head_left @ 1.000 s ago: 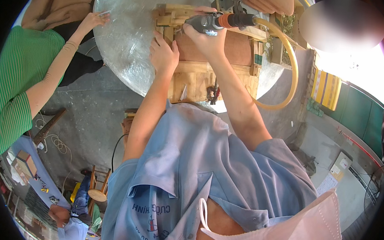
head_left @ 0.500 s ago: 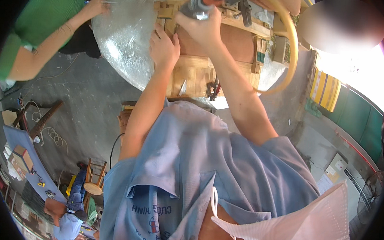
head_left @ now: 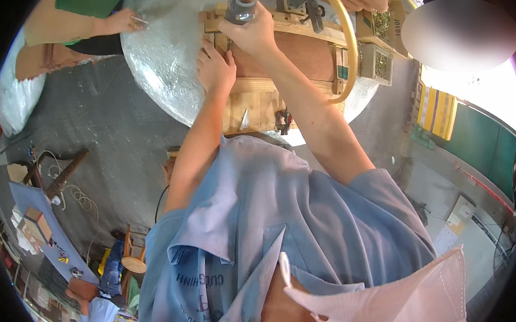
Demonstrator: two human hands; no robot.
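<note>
At the top of the view, my right hand (head_left: 253,35) is wrapped round a dark grey power tool (head_left: 240,12) with an orange part. The tool is over the left end of a wooden frame (head_left: 310,29); its working tip is hidden. Inside the frame lies a flat brown panel (head_left: 285,54). My left hand (head_left: 216,70) rests at the frame's left end with its fingers apart, holding nothing. One metal toggle clamp (head_left: 313,14) is at the frame's far side, and another dark clamp (head_left: 283,122) is near me.
A yellow hose (head_left: 353,56) loops over the frame's right side. Beneath is a round table wrapped in clear film (head_left: 158,70). To the right stand small-parts boxes (head_left: 376,64). At the left edge of the table, a co-worker's hand (head_left: 123,21) holds a thin white stick.
My right hand and the tool have moved left, toward the frame's left end. The yellow hose has shifted left too. My left hand stays at the frame. The co-worker's arm has changed position.
</note>
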